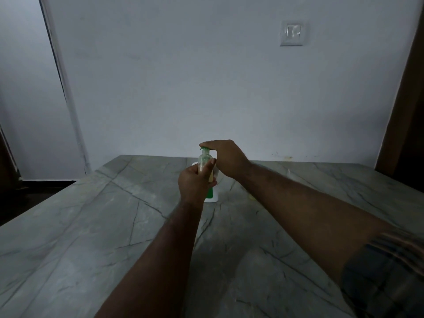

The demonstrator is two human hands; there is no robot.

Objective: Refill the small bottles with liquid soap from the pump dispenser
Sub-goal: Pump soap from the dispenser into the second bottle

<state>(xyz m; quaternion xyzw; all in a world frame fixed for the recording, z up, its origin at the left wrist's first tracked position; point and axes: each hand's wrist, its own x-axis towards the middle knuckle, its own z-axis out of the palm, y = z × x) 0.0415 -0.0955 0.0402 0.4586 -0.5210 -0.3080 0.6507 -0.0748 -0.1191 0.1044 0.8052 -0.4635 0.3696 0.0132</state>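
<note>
A small clear bottle (pixel 204 159) is held upright in my left hand (pixel 193 183), its mouth right under the green pump nozzle. Behind it stands the white pump dispenser (pixel 212 195) with a green label, mostly hidden by my left hand and the bottle. My right hand (pixel 226 158) lies flat on top of the green pump head (pixel 203 148), fingers extended over it. Whether soap is coming out cannot be seen in the dim light.
A grey marble table (pixel 91 226) with dark veins stretches toward a pale wall (pixel 183 76). A light switch (pixel 291 33) is on the wall at upper right. A dark door frame (pixel 403 111) stands at the right edge.
</note>
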